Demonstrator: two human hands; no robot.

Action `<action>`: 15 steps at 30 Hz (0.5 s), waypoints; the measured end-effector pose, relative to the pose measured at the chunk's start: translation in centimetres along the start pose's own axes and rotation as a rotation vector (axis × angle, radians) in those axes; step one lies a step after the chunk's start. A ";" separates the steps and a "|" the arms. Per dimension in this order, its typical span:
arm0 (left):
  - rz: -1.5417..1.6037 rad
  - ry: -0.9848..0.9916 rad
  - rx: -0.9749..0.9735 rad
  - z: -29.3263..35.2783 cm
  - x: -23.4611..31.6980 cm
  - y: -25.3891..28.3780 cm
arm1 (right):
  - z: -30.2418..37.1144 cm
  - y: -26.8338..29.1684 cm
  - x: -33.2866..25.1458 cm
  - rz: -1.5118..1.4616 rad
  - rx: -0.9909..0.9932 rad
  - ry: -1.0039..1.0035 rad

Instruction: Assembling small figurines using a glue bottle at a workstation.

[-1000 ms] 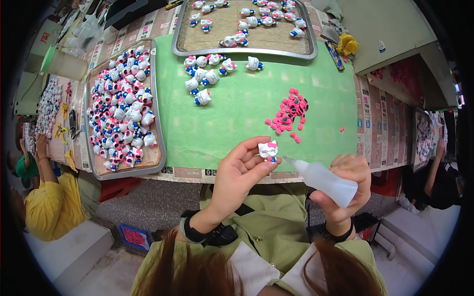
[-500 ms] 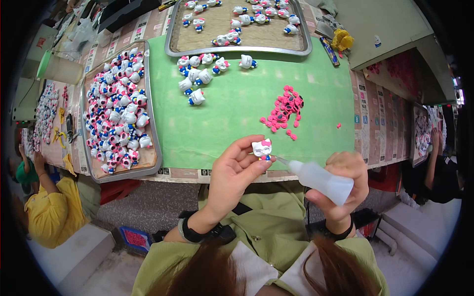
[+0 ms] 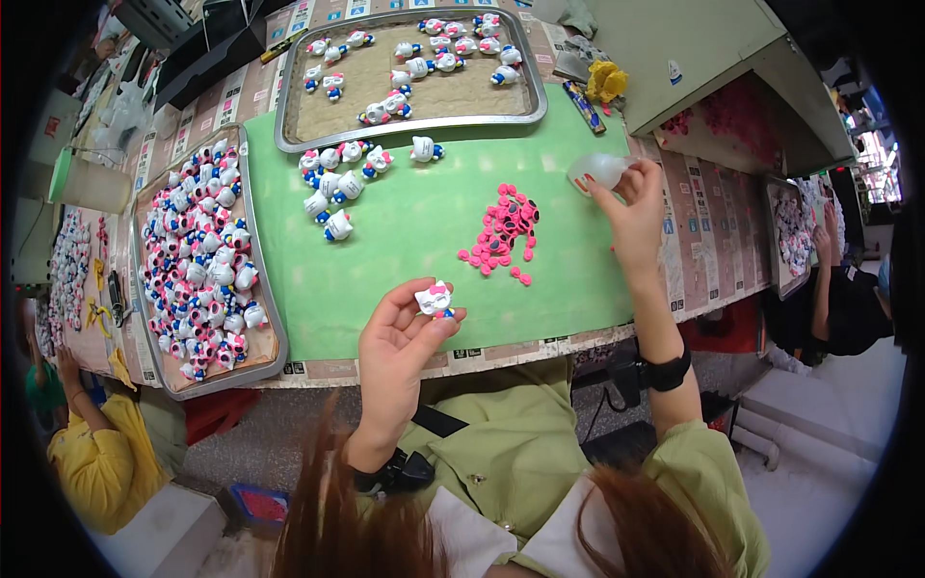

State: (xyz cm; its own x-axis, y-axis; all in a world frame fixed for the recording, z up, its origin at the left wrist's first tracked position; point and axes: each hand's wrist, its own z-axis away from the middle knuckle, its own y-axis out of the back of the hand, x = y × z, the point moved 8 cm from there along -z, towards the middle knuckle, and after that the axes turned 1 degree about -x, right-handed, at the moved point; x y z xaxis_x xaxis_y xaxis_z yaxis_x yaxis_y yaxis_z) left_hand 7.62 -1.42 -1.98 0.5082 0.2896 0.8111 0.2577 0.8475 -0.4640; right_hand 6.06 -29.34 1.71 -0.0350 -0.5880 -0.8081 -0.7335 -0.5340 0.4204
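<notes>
My left hand (image 3: pixel 400 337) pinches a small white cat figurine (image 3: pixel 436 300) with a pink bow and blue-and-pink body, held above the near edge of the green mat (image 3: pixel 405 241). Out at the mat's far right, my right hand (image 3: pixel 631 202) has its thumb and fingers on a translucent white squeeze bottle (image 3: pixel 599 170); its thin nozzle cannot be made out. Between the hands lies a loose heap of small pink pieces (image 3: pixel 506 226), some with dark faces. Several more cat figurines (image 3: pixel 332 183) lie grouped at the mat's far left.
A metal tray (image 3: pixel 279 318) piled with figurines stands on the left. Another metal tray (image 3: pixel 405 135) at the back carries spaced figurines. A yellow crumpled cloth (image 3: pixel 606 81) and a glue-like tube (image 3: pixel 584 106) lie back right, beside a grey cabinet (image 3: pixel 703 58). Other people sit at both sides.
My right hand has carried the bottle away from the figurine, forward to the mat's far right. My left hand still holds the figurine. The whole view has shifted somewhat.
</notes>
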 end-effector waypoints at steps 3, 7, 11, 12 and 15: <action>0.011 0.013 0.021 0.0 -0.4 0.7 | 2.6 -0.3 -3.1 0.176 -0.115 0.070; 0.031 0.080 -0.009 -0.4 -1.6 0.2 | 7.7 -3.9 -6.0 0.104 -0.533 0.184; 0.075 0.128 -0.129 -0.3 -2.6 -1.3 | 8.9 -5.0 -5.7 0.141 -0.532 0.195; 0.081 0.145 -0.171 -0.4 -3.0 -1.8 | 8.9 -5.0 -5.6 0.121 -0.513 0.157; 0.058 0.169 -0.175 -0.4 -3.9 -1.8 | 8.7 -5.1 -6.3 0.106 -0.448 0.176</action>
State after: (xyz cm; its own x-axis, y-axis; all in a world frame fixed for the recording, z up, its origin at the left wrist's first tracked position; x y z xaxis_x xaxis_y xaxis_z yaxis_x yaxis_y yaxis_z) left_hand 5.47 -4.24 -4.42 0.6531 0.2445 0.7167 0.3548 0.7373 -0.5749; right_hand 4.14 -17.65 1.05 0.0495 -0.7264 -0.6855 -0.3666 -0.6516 0.6641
